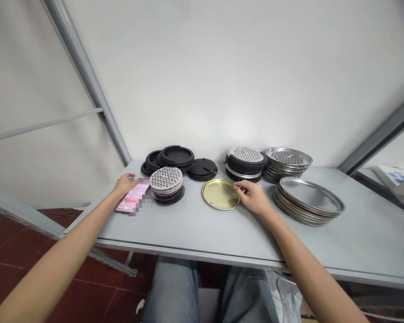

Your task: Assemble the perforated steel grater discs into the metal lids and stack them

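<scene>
My left hand [125,182] rests at the far end of a phone [131,199] with a lit pinkish screen, fingers stretched over its top edge. The phone lies flat near the table's left side. My right hand [253,196] pinches the right rim of a round, shallow gold-coloured metal lid [220,194], which is at the middle of the table. Between the phone and the lid stands a short stack topped by a perforated grey disc [166,179]. To the right of my right hand is a stack of silver round metal lids [309,196].
Black round discs [175,155] are piled at the back left, with more black discs [202,168] beside them. A mixed stack with a perforated top [245,154] and a stack of patterned metal lids [287,158] stand along the wall. The grey table [188,233] ends above my knees.
</scene>
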Motion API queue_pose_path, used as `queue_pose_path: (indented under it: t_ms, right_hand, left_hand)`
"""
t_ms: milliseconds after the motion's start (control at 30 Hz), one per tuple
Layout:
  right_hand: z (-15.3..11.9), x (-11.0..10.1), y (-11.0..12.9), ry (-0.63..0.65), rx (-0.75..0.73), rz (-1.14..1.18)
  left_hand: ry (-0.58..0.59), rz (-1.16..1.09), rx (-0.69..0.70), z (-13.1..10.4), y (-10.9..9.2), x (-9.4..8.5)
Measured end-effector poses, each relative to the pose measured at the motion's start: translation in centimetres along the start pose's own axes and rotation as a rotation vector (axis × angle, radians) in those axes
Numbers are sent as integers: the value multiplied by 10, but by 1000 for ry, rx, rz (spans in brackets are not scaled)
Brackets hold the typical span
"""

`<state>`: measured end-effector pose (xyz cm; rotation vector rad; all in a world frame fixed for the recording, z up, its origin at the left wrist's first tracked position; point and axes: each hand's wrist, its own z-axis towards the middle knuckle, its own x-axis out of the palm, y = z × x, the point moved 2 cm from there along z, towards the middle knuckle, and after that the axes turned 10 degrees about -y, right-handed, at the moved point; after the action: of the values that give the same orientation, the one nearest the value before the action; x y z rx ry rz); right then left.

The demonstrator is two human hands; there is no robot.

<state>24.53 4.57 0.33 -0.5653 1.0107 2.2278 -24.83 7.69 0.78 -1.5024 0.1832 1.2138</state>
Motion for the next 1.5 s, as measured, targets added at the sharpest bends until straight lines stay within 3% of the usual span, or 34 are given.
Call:
queue_pose_path:
  t_ms: [167,833,1100,1200,1333,1500]
  right_hand:
    - [-1,1,-1,10,1,0]
    - [0,1,-1,35,-12,-18]
    - [0,1,0,39,-12,-22]
    - [0,1,0,37,-16,-21]
    - [-1,2,0,41,-18,-9]
    - [-1,1,1,47,-13,-17]
  left_hand:
    - [30,-40,4,3,6,5]
    - [454,-376,72,-17,11,-28]
    - [455,-521,94,-17,25,-29]
    - [415,-527,137,-17,32,-29]
    - [461,-485,189,-15,33,-33]
    - [305,-342,134,-12,22,-29]
